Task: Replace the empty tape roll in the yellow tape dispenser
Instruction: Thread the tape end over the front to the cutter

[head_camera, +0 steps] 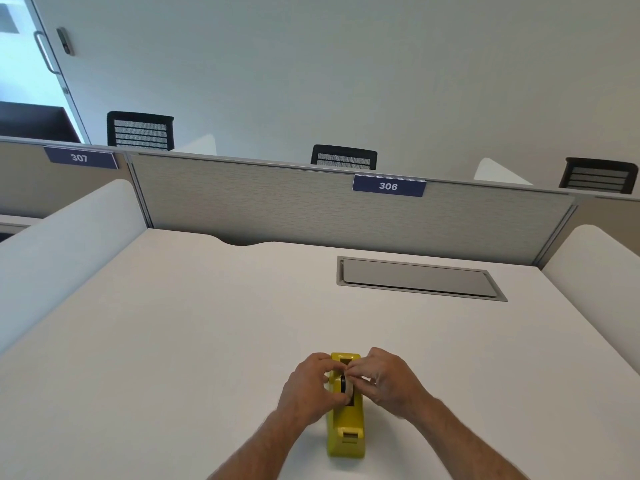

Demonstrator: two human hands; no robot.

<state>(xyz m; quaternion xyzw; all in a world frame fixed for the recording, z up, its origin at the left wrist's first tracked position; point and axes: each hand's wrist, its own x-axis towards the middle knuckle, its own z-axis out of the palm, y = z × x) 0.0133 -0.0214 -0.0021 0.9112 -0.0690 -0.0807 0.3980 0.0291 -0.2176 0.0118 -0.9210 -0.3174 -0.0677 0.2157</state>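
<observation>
The yellow tape dispenser [346, 427] stands on the white desk [207, 323] near its front edge, cutter end toward me. A tape roll [347, 388] with a dark hub sits in the dispenser's slot, mostly hidden by fingers. My left hand [306, 389] grips the roll from the left side. My right hand [384, 379] pinches it from the right, fingertips meeting the left hand's over the top of the roll. I cannot tell whether the roll carries tape or is an empty core.
A grey hatch cover [419, 278] is set into the desk at the back right. A grey partition [311, 202] labelled 306 closes the back, white side dividers [69, 244] flank the desk. Black chairs [140, 131] stand beyond the partition.
</observation>
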